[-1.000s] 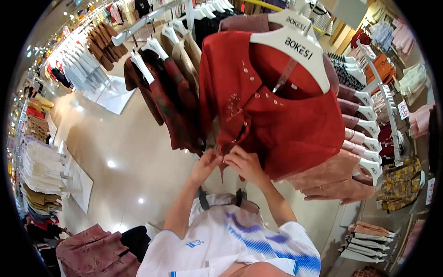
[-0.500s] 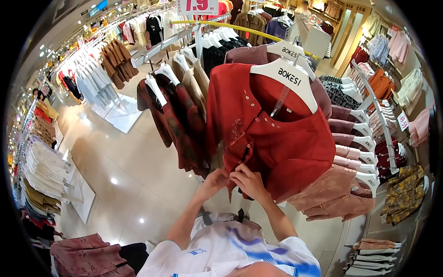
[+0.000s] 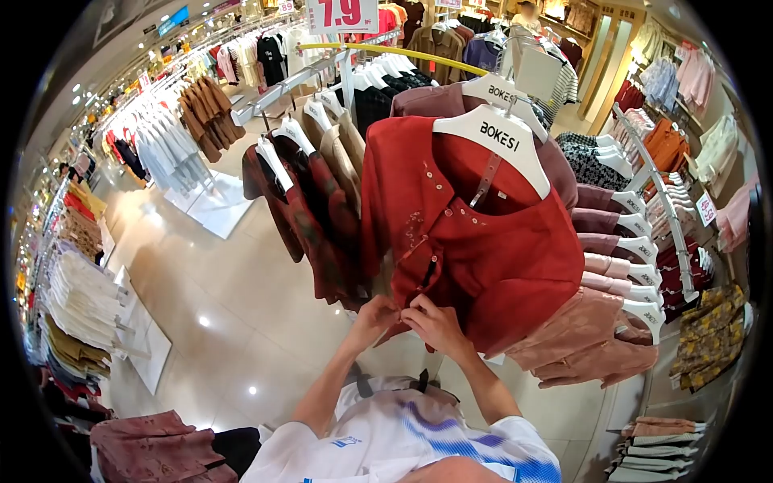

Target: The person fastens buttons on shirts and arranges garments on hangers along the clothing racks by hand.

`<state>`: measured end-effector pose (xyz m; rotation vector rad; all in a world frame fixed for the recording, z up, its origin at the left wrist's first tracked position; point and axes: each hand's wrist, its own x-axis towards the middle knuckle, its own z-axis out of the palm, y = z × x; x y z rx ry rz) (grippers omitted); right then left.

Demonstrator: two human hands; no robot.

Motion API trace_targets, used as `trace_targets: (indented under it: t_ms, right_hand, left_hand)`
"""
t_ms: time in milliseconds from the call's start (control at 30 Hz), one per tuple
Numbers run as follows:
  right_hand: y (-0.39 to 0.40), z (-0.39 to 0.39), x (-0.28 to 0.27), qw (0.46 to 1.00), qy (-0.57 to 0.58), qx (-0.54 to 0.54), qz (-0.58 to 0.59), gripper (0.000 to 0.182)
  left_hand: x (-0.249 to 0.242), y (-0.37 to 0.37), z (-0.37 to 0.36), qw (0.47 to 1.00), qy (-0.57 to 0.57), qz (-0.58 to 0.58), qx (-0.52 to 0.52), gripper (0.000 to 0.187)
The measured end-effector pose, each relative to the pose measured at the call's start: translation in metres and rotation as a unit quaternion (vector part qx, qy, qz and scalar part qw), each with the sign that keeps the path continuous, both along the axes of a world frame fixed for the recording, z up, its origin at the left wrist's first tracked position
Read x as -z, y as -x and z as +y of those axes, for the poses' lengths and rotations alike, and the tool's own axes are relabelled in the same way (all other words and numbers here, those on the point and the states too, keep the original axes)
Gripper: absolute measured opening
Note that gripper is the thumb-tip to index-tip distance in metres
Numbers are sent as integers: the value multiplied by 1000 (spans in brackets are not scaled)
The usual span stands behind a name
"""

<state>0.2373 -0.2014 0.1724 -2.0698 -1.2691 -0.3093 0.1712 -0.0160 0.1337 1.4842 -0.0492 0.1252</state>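
A red blouse (image 3: 499, 262) hangs in front of me on a white hanger (image 3: 493, 138) lettered BOKESI. Its neckline lies open, with small buttons and stitched decoration along the front edge. At the lower front edge, my left hand (image 3: 374, 320) pinches the cloth between thumb and fingers. Close beside it, my right hand (image 3: 436, 324) is also closed on the same edge, fingertips almost meeting the left ones. Whatever small part lies between the fingertips is hidden. Behind the red blouse hangs a mauve garment (image 3: 431, 98) on a similar hanger.
Dark patterned tops (image 3: 310, 233) hang just left of the blouse. Pink garments (image 3: 576, 330) hang to the right. A metal rack bar (image 3: 298, 79) runs behind, under a price sign (image 3: 342, 14). White display bases (image 3: 211, 201) stand on the tiled floor (image 3: 233, 322).
My hands stay at the blouse's front edge, the right fingers shifting slightly. A hanging strip of cloth below my fingers no longer shows. The view has tilted a little.
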Motion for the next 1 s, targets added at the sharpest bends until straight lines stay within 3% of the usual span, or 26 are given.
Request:
trace_targets:
  t_ms: [367, 433, 467, 533, 633, 1000]
  right_hand:
    - [1, 3, 8, 999, -16, 31, 26, 17]
    - [4, 5, 3, 999, -15, 46, 18, 18]
    - [6, 6, 1, 998, -13, 63, 11, 18]
    - [7, 6, 4, 998, -5, 59, 19, 19]
    - [5, 4, 13, 998, -4, 48, 28, 17]
    - [0, 4, 10, 992, -111, 35, 39, 14]
  left_hand:
    - [2, 0, -1, 999, 16, -25, 15, 15]
    - [-17, 2, -4, 984, -169, -41, -22, 17]
    - [-20, 2, -6, 984, -169, -41, -25, 17]
    - [-24, 1, -10, 938, -291, -176, -73, 21]
    - [-24, 5, -21, 919, -330, -183, -118, 22]
    - [-29, 7, -35, 915, -307, -217, -148, 18]
